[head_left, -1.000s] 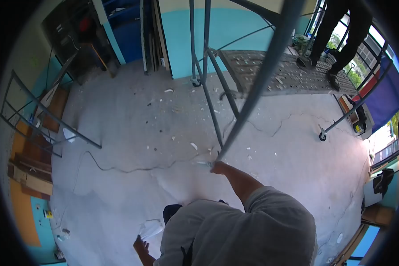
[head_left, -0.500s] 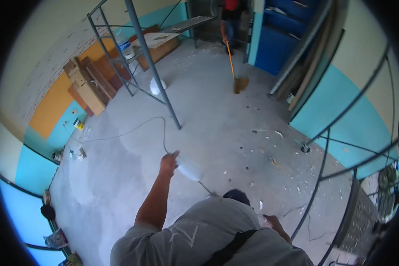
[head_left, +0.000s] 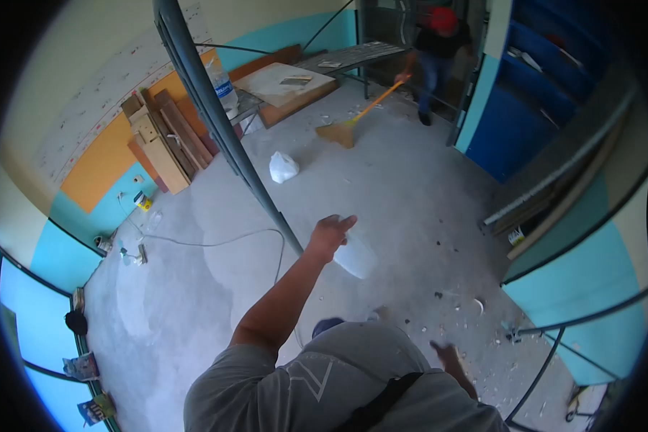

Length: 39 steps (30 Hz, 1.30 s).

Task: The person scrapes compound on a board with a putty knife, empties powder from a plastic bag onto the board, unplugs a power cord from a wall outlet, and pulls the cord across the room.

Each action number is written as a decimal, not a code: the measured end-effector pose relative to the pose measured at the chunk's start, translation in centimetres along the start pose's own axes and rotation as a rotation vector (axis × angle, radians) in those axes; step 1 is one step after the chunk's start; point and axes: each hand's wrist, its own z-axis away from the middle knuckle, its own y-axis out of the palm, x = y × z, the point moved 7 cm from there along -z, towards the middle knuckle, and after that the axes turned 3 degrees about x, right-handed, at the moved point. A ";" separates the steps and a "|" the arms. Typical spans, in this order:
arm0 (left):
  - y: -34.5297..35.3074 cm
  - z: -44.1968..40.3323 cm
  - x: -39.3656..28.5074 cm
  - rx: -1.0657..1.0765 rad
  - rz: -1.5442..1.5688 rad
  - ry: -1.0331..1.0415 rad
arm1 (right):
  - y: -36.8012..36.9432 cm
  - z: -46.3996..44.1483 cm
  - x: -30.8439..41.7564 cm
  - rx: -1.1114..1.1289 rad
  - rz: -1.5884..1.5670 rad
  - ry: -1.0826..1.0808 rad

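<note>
My left hand is stretched out ahead over the floor, its fingers closed on a whitish plastic bag. The bag hangs below the hand, is blurred, and its contents cannot be made out. Low beside my body, my right hand shows only in part, with a finger apart and nothing visible in it. Near my left forearm a grey cable runs along the concrete floor.
A person at the back sweeps with a yellow-handled broom. Scaffold posts rise at left. Another white bag lies on the floor. Wooden boards lean on the wall. Debris is scattered at right.
The view has moved forward and turned left. My left hand and the bag have shifted right and up in view. The person's broom has swung to the left.
</note>
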 end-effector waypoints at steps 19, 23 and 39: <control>-1.9 -43.0 -17.2 0.382 -0.436 0.227 | -8.9 -10.6 89.7 -0.060 -0.292 -1.144; -20.6 -58.9 -4.6 0.087 -0.193 -0.047 | -10.8 -15.8 95.3 -0.017 -0.486 -1.028; -31.4 -79.0 -18.9 -0.324 0.057 0.123 | -18.0 -1.3 142.8 0.691 -1.134 -1.176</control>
